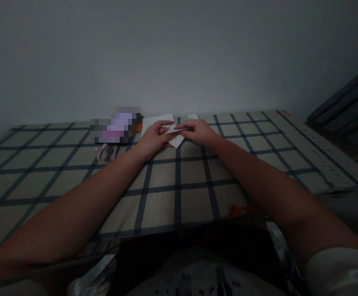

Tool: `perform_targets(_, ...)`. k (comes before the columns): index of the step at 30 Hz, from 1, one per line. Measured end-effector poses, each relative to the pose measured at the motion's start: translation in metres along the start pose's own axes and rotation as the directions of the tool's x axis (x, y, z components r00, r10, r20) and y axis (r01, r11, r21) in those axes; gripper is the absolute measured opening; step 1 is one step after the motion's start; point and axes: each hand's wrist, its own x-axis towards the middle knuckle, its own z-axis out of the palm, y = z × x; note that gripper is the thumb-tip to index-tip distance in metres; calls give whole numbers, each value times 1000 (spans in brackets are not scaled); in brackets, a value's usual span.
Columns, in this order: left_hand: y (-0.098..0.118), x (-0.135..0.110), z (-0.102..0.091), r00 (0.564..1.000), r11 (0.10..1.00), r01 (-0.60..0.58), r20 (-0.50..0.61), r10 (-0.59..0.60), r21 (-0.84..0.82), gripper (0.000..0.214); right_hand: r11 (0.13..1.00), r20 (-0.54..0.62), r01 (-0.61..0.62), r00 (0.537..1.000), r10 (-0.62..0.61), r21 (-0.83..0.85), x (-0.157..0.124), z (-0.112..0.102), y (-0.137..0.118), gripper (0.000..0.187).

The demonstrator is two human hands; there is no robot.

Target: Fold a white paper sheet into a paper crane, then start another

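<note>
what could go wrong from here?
- The small paper sits between the left hand and right hand; an uneven pull might tear or crease it.
- The left hand is close to the white sheet behind it, so it could nudge that.
- The light is dim, so a skewed edge might go unnoticed.

Holding a paper (177, 142) between the left hand (154, 137) and the right hand (200, 130), over the tablecloth (163, 176) near its far edge. Having a sheet (156, 119) behind the left hand, a blurred item (117, 127) farther left with a strap (98, 153) in front of it, and a slip (193, 116) behind the right hand. Facing a wall (179, 53) rising just beyond the tablecloth.
</note>
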Motion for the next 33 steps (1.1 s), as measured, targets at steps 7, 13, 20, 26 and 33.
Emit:
perform_targets(7,1,2,-3,999,998,-10,-50,7,-54,55,994,13,-4,1000,2,111,1,-1,5,28)
perform_targets(13,-6,4,-4,1000,998,-4,-24,3,-57,40,995,25,-8,1000,6,94,0,-4,2,29)
perform_targets(20,-2,3,-4,1000,995,11,-12,-12,-97,36,897,86,-173,985,152,406,2,-9,3,33)
perform_targets(26,1,3,-5,1000,983,27,17,-24,-183,29,849,164,-219,974,159,481,2,-10,4,32)
perform_targets(33,7,-2,-3,996,968,75,60,-62,-240,26,795,199,-272,961,193,542,1,-10,4,29)
